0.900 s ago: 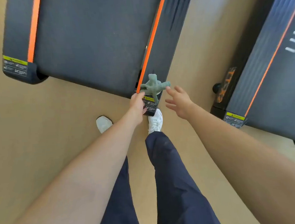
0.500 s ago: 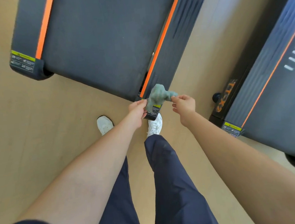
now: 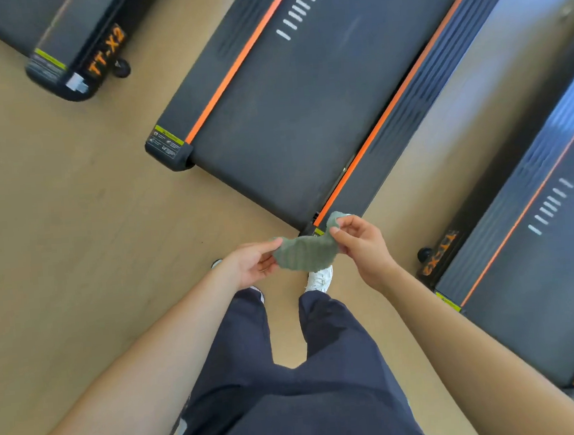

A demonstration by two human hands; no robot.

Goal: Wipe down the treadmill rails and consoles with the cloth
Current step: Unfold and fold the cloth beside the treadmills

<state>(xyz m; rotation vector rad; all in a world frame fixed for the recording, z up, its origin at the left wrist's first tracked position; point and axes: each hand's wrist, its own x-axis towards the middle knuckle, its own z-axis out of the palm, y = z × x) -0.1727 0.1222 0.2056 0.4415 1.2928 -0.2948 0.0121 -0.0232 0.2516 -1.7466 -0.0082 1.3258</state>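
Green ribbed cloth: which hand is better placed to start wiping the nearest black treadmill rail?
Probably right: the right hand pinches the green ribbed cloth beside the black orange-striped rail; the left hand is farther.

One wide-angle camera is riding on the person's head, looking steeply down past both forearms (image 3: 153,365) to the legs (image 3: 293,405) and the floor (image 3: 58,252); the middle treadmill (image 3: 287,114) is lying ahead, its rear end nearest.

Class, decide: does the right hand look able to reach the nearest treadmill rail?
Probably, after bending: the right hand pinches the cloth over the rail end, nothing between, but the left hand grips it too.
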